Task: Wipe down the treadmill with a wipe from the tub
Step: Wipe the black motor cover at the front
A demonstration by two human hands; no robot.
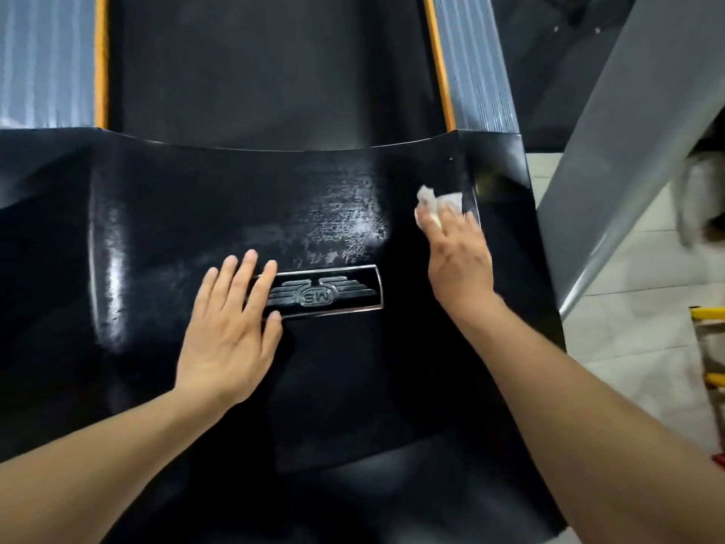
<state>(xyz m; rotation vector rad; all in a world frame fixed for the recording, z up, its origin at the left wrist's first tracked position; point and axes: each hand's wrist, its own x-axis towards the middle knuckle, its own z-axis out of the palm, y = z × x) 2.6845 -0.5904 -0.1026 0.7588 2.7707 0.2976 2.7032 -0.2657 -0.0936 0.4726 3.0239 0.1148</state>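
The treadmill's glossy black motor cover (164, 214) fills the middle of the view, with a metal logo badge (325, 294) at its centre. Wet streaks shine on the cover above the badge. My right hand (457, 249) presses a crumpled white wipe (435, 202) onto the cover near its right edge, fingers laid over the wipe. My left hand (231, 327) rests flat on the cover, fingers straight and spread, its fingertips touching the badge's left end. The tub is not in view.
The black running belt (270, 68) runs away from me, flanked by orange strips and grey ribbed side rails (480, 60). A grey upright post (612, 159) slants at the right. Pale tiled floor (627, 331) and yellow bars (710, 314) lie at the right edge.
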